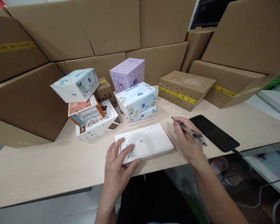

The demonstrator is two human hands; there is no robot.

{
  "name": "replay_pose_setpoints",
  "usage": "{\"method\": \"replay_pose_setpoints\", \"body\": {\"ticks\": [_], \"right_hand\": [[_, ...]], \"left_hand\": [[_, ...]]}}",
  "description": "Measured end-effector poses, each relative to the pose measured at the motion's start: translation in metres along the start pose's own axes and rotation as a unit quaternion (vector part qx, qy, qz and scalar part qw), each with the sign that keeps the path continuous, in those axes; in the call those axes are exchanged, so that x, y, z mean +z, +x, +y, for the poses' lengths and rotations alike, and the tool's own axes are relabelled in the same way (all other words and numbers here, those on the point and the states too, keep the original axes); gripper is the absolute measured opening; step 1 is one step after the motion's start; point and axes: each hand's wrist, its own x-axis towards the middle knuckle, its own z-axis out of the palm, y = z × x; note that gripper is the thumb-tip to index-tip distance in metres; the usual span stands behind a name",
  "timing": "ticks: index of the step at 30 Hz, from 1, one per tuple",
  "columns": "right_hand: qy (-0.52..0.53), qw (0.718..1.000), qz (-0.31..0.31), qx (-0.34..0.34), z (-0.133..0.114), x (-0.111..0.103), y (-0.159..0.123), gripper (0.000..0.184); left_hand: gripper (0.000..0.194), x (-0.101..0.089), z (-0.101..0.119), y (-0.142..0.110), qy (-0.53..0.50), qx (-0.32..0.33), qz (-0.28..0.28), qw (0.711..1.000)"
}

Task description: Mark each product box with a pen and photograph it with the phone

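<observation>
A flat white power bank box (149,141) lies on the table near its front edge, with grey lettering at its left end. My left hand (119,158) holds the box at that end, fingers over the top and thumb along the near edge. To the right of the box, my right hand (189,137) is closed around a pen (191,133), its tip pointing up and left, just above the table. The pen's rear part is slightly blurred. Beside my right hand, a black phone (214,132) lies screen up with a cable attached.
Two floral tissue packs (137,98) are stacked behind the box, with a purple box (128,74) beyond. On the left, another tissue pack (77,84) tops an orange box (86,112) and a white box (98,127). A taped carton (186,88) stands right; cardboard walls the back.
</observation>
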Motion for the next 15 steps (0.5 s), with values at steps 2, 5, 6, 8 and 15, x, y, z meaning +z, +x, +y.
{"method": "replay_pose_setpoints", "body": {"ticks": [2, 5, 6, 8, 15], "right_hand": [[-0.1, 0.992, -0.057, -0.053, 0.006, -0.005, 0.003, 0.033], [-0.229, 0.957, -0.16, -0.074, 0.01, -0.008, 0.007, 0.052], [-0.252, 0.948, -0.181, -0.07, 0.01, -0.007, 0.007, 0.054], [-0.276, 0.935, -0.212, -0.064, 0.01, -0.004, 0.007, 0.056], [-0.271, 0.943, -0.179, -0.069, 0.013, -0.01, -0.004, 0.048]], "left_hand": [[0.034, 0.0, 0.002, 0.0, 0.004, -0.007, 0.0, 1.0], [0.034, 0.0, 0.003, 0.0, 0.007, -0.018, 0.001, 1.0], [0.034, 0.0, 0.003, 0.001, 0.009, -0.019, 0.003, 1.0], [0.034, 0.001, 0.003, 0.001, 0.013, -0.016, 0.005, 1.0], [0.035, 0.0, 0.001, 0.0, 0.02, -0.013, 0.003, 1.0]]}}
